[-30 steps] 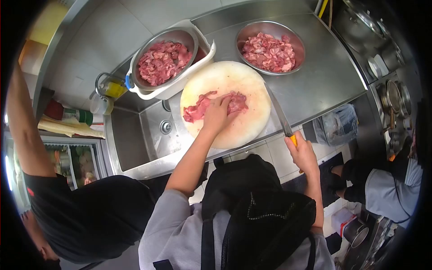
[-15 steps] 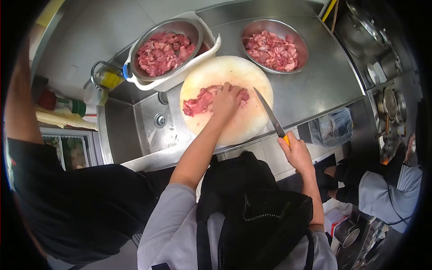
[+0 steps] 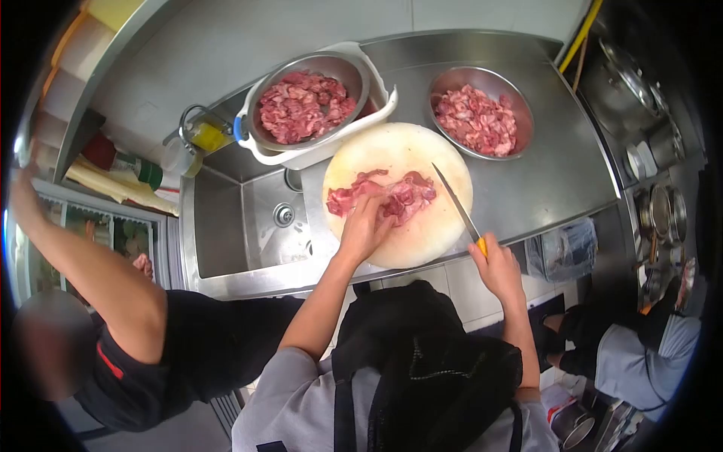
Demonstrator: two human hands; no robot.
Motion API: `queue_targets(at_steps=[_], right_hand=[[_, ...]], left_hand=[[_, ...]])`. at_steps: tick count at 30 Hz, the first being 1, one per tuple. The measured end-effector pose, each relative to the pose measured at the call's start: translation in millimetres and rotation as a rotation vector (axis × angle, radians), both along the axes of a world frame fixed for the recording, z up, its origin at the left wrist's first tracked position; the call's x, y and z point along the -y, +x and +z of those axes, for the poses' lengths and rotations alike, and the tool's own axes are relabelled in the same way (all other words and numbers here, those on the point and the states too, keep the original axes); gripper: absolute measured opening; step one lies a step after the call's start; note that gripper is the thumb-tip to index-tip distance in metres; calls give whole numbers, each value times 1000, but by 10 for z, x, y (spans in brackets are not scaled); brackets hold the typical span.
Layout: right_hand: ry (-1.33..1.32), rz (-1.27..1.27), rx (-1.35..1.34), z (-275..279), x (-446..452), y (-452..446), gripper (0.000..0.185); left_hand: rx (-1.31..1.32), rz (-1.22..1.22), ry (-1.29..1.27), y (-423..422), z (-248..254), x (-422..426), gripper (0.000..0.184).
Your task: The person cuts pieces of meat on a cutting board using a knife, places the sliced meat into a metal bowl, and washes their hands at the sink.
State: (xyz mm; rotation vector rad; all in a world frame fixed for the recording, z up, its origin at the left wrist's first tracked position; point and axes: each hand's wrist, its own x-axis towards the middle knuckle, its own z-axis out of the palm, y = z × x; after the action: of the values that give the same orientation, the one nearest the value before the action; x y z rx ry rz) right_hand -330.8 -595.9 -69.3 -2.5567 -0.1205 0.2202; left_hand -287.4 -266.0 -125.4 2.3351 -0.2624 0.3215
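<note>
meat point(image 3: 416, 194): partly under left grip point(image 3: 364, 232) | knife handle point(image 3: 482, 245): mostly covered | co-worker's head point(image 3: 53, 345): blurred

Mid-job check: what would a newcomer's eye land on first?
Likely the raw meat under the left hand, on the pale round board at centre. Next, the yellow-handled knife in the right hand, blade slanting over the board's right side. Beyond, two metal bowls of meat: one in a white tub at left, one on the steel counter at right.
</note>
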Motion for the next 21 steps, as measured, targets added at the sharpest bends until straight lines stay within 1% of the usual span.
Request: queue_targets(at_steps=[1,3,4,5,6,8,9,10,11,12,13,14,15,17,18,21], right_hand=[[-13,14,25,14,-56,128,32],[-18,67,87,-5,-201,403,30],[9,73,120,-80,-268,553,30],[37,89,147,-162,-337,693,31],[46,158,179,-300,-383,829,31],[139,211,350,-628,-474,1099,39],[102,231,310,-705,-529,1215,44],[44,213,100,-430,-685,1218,48],[20,242,212,-756,-654,1327,49],[-7,285,269,-831,-680,1397,53],[-69,326,372,-1100,-604,1528,55],[-103,368,392,-1155,-602,1593,56],[-179,377,323,-1136,-598,1640,63],[-195,705,421,-316,-848,1236,53],[-182,783,453,-110,-915,1168,54],[-62,883,491,280,-1133,1046,56]], left_hand=[[12,20,1,-93,35,-58,43],[137,57,30,-225,126,-221,38],[203,103,3,-307,214,-268,35],[230,154,12,-367,213,-336,35],[220,182,-15,-414,170,-414,30],[212,242,-73,-551,2,-587,22],[215,271,-105,-597,-75,-628,20],[309,281,-104,-640,-80,-624,19],[404,292,-82,-659,-83,-658,19],[340,317,-141,-755,54,-652,16],[388,374,-113,-864,145,-673,14],[418,411,-90,-981,190,-680,13],[459,455,-88,-1134,237,-702,12],[388,567,-79,-1502,264,-714,10],[386,648,-56,-1711,225,-710,10],[311,840,-55,-2293,166,-619,9]])
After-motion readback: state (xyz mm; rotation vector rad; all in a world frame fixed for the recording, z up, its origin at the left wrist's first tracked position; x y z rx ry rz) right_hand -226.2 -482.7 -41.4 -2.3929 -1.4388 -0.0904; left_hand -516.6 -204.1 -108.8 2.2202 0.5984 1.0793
